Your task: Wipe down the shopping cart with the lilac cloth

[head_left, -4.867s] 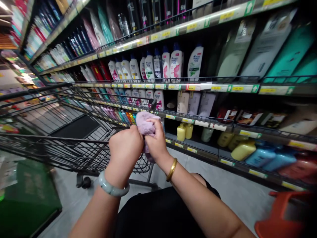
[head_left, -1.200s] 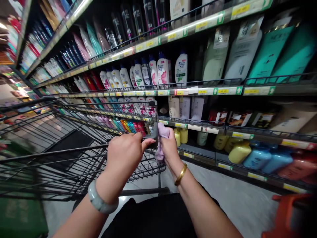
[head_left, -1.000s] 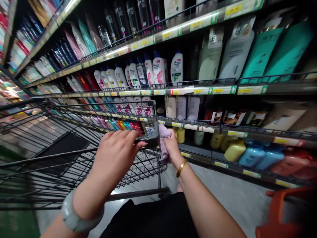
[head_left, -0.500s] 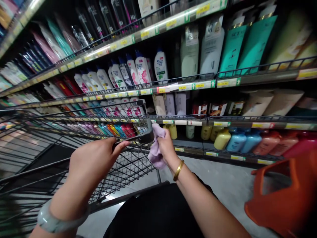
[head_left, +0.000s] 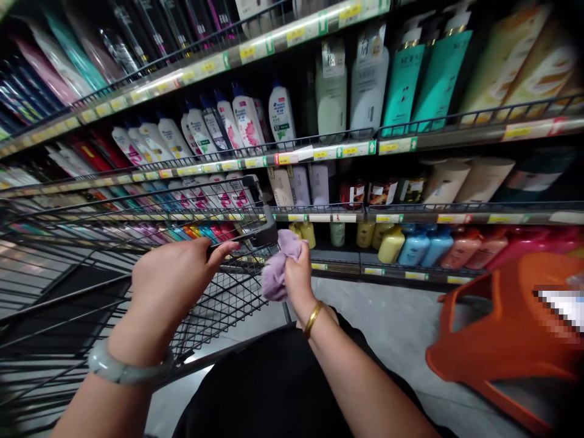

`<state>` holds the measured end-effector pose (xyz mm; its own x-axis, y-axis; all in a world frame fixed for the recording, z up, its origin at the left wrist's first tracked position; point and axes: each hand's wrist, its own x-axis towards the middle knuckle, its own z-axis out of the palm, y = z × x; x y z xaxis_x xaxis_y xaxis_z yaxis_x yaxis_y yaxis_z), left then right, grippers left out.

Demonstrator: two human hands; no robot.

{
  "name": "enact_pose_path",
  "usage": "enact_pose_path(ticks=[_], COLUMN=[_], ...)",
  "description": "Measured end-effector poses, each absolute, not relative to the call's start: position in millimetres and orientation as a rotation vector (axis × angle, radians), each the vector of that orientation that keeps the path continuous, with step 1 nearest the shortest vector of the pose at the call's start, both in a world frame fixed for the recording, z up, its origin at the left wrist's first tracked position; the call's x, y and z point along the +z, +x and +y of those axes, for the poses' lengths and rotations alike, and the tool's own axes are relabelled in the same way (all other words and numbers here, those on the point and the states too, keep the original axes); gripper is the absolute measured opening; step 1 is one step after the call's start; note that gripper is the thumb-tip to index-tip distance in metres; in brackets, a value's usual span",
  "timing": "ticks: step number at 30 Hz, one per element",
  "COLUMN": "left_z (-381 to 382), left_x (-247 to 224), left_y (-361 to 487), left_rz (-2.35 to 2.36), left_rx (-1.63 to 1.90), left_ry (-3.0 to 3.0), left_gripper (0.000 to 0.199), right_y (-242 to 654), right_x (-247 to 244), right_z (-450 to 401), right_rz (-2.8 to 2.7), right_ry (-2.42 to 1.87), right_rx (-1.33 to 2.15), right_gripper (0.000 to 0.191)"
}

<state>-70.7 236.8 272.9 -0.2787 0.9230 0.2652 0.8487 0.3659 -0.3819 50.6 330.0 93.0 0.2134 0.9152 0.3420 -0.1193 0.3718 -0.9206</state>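
Note:
My left hand (head_left: 171, 280), a pale bangle at its wrist, is closed around the top rail of a black wire shopping cart (head_left: 219, 304), its thumb lying along the rail. Bunched in my right hand (head_left: 298, 274) is a purple cloth (head_left: 276, 267), which hangs beside the cart's dark corner piece (head_left: 265, 230). A gold bracelet (head_left: 314, 319) circles my right wrist. Whether the cloth touches the cart cannot be made out.
Shelves with a price-tag rail (head_left: 255, 163) hold rows of bottles across the view. White bottles (head_left: 249, 118) stand on a middle shelf, blue ones (head_left: 415, 246) on the lowest. An orange plastic stool (head_left: 515, 322) stands on the grey floor (head_left: 374, 310) at right.
My right hand and the cloth have shifted slightly left, and the cloth is bunched differently. The shelves and stool appear further left in view. My left hand keeps its hold on the rail.

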Motion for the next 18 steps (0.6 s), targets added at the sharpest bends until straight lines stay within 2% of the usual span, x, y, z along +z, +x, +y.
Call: enact_pose_path(ticks=[5, 8, 12, 18], left_z=[238.5, 237.1, 236.4, 237.8], left_x=[271.8, 272.7, 273.6, 272.1], left_y=[-69.2, -67.3, -65.9, -64.2], left_rz=[-2.201, -2.204, -2.203, -2.166], left_rx=[0.196, 0.179, 0.176, 0.134], left_ry=[-1.54, -1.557, -1.556, -1.57], left_gripper=[0.088, 0.085, 0.085, 0.089], right_y=[59.7, 60.6, 53.2, 39.8], right_x=[134.7, 114.1, 87.3, 147.0], right_z=[301.4, 304.3, 311.4, 280.5], right_rz=[-1.138, -1.199, -1.069, -1.221], right_ry=[-0.834, -0.851, -1.008, -0.789], right_rx=[0.717, 0.683, 0.837, 0.517], right_gripper=[0.055, 0.051, 0.049, 0.049])
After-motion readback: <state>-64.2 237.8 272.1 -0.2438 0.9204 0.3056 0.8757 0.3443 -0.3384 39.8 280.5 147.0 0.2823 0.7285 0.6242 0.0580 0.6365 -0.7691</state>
